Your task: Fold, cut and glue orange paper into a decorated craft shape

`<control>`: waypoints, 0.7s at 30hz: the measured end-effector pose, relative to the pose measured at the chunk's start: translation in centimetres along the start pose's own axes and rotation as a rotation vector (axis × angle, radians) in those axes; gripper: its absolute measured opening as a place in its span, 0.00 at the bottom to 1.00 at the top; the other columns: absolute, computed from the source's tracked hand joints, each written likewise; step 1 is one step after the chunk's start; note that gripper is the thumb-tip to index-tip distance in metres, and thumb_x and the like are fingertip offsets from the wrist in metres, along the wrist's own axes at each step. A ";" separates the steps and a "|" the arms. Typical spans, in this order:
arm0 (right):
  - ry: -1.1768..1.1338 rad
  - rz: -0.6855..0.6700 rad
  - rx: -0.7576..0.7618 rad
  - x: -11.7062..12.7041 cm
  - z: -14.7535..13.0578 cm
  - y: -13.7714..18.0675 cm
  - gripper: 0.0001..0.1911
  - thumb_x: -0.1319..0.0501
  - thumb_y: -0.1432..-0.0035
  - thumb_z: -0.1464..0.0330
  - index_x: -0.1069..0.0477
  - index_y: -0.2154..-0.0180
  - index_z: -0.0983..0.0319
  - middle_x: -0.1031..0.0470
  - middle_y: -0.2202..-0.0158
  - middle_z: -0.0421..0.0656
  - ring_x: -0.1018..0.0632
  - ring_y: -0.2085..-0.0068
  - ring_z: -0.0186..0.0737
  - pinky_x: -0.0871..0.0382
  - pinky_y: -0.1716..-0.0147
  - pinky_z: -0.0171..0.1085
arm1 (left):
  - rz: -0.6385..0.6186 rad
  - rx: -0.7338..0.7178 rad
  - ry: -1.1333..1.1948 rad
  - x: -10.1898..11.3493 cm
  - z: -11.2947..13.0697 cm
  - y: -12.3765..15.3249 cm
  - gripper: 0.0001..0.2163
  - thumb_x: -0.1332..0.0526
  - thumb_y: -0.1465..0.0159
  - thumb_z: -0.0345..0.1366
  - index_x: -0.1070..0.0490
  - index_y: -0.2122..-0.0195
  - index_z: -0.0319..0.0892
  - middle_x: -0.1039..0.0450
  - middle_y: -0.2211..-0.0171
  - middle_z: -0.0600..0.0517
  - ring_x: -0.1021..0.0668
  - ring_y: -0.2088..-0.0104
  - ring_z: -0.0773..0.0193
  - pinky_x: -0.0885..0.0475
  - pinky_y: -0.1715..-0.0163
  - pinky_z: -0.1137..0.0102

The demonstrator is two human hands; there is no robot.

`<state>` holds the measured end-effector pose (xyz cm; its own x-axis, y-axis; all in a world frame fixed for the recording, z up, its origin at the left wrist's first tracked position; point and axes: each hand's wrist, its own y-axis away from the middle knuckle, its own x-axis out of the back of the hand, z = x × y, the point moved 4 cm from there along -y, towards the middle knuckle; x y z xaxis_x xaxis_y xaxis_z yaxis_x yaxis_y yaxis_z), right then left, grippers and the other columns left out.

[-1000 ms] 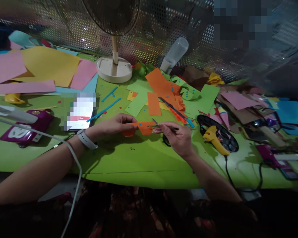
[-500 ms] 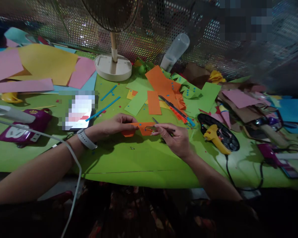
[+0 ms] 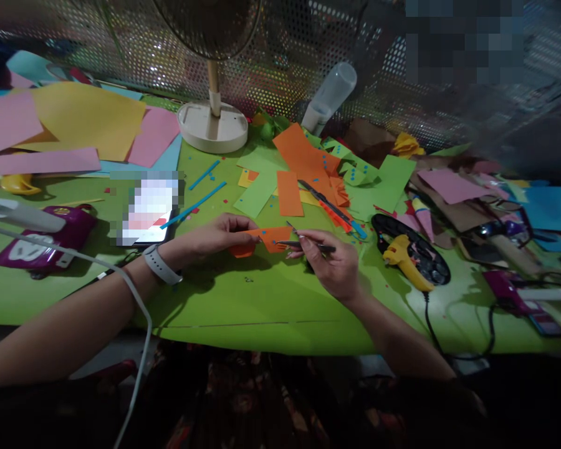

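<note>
My left hand [image 3: 227,234] is closed on a piece of orange paper [image 3: 277,232], pinching its left end between thumb and fingers. Small blue dots show on the paper's face, and a lower orange part hangs beneath my fingers. In my right hand [image 3: 330,259] I grip dark metal tweezers [image 3: 308,247], whose tips point left and lie against the right part of the paper. A second thin pointed tip [image 3: 290,226] sticks out above my right fingers; I cannot tell what it belongs to.
Beyond my hands lie an orange strip [image 3: 290,194], blue strips [image 3: 194,204] and a box cutter [image 3: 331,209]. A phone [image 3: 150,212] is on the left. To the right, a yellow glue gun [image 3: 409,262] rests on a black palette [image 3: 437,265]. A fan base [image 3: 212,134] stands behind.
The tweezers have turned nearly level in my right hand, their tips now closer together, and a blue dot shows beside them on the paper. My left hand has stayed in place.
</note>
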<state>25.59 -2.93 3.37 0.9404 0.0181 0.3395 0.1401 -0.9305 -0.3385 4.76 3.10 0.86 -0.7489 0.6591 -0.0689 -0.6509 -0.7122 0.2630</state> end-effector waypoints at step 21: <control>0.183 0.000 0.136 -0.2 -0.4 0.1 0.11 0.39 0.36 0.67 0.26 0.53 0.62 0.17 0.69 0.41 0.16 0.68 0.38 0.20 0.68 0.35 | -0.017 0.010 -0.005 0.1 -0.2 0.0 0.09 0.34 0.40 0.39 0.24 0.65 0.38 0.28 0.75 0.52 0.30 0.77 0.72 0.36 0.77 0.77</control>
<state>25.29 -3.19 3.58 0.8702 -0.0601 0.4889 0.1924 -0.8722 -0.4498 4.70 3.16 0.69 -0.7371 0.6723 -0.0682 -0.6622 -0.6985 0.2713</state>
